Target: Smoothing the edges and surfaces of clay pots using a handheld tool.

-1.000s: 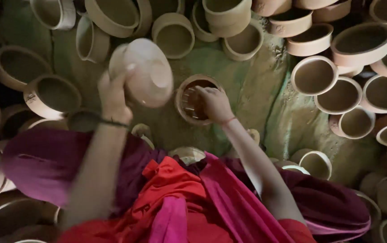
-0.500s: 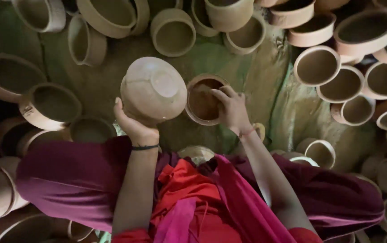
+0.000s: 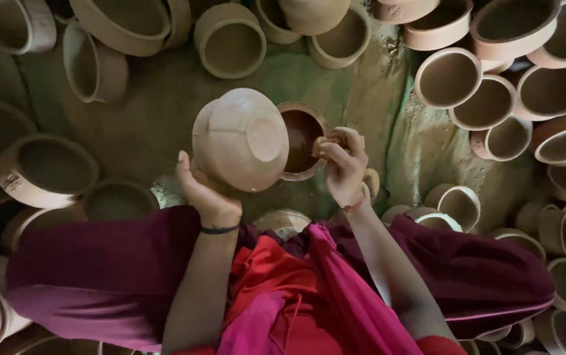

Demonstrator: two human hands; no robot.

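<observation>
Above left hand (image 3: 204, 190) fingers, upturned clay pot (image 3: 240, 139), right hand (image 3: 343, 164) beside

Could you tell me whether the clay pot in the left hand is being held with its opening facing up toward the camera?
No, the clay pot in the left hand shows its rounded underside to the camera.
</observation>
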